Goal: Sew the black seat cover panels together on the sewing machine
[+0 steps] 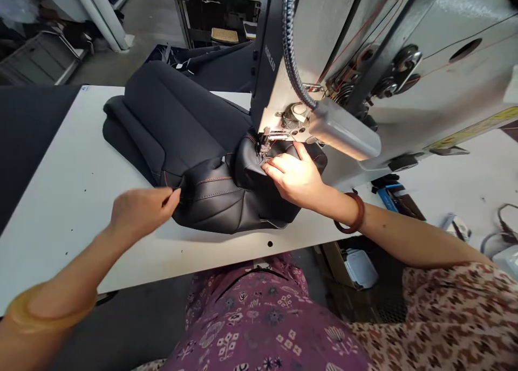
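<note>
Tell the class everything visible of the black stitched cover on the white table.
The black stitched cover combines matte panels with shinier, leather-like ones, crossed by orange and pale seams. It lies across the flat white table, flatter behind, bunched and creased in front. The left hand grips its left edge; the right hand rests on it beside the silvery metal presser foot, under bright light.

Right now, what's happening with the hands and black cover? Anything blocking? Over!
Left hand: pinching an edge of the black cover. Right hand: on the cover, beside the presser foot. In the way: right hand hides part of it.
</note>
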### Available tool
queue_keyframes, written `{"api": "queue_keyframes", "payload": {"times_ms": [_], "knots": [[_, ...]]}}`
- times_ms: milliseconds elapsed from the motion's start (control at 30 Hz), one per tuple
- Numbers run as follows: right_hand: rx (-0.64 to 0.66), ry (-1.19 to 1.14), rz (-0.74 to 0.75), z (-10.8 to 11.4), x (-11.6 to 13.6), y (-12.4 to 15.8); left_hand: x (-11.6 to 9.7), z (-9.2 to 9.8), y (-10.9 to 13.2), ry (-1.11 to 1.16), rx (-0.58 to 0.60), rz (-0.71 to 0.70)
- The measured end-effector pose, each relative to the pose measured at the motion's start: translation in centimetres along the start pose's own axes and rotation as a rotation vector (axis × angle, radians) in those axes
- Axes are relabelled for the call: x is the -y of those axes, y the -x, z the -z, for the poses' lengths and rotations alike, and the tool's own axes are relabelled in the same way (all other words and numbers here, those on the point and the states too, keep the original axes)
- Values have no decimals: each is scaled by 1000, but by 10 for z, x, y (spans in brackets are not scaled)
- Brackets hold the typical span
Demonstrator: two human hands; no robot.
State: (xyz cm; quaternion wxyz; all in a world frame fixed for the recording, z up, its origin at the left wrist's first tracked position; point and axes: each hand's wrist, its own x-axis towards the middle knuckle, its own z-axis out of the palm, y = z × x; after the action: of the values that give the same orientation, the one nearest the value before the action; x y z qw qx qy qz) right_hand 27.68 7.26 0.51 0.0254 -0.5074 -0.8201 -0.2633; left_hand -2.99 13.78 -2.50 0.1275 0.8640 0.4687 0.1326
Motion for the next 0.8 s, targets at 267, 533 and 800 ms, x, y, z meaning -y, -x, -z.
{"api": "queue_keyframes", "payload": {"times_ms": [267, 533, 800], "knots": [[-117, 73, -5, 0, 7, 8, -58, -22, -118, -218, -361, -1078], [-161, 7, 15, -5, 1, 9, -67, -27, -113, -249, -637, -1157], [-58, -133, 55, -11, -18, 7, -78, -30, -102, -435, -696, -1002]]}}
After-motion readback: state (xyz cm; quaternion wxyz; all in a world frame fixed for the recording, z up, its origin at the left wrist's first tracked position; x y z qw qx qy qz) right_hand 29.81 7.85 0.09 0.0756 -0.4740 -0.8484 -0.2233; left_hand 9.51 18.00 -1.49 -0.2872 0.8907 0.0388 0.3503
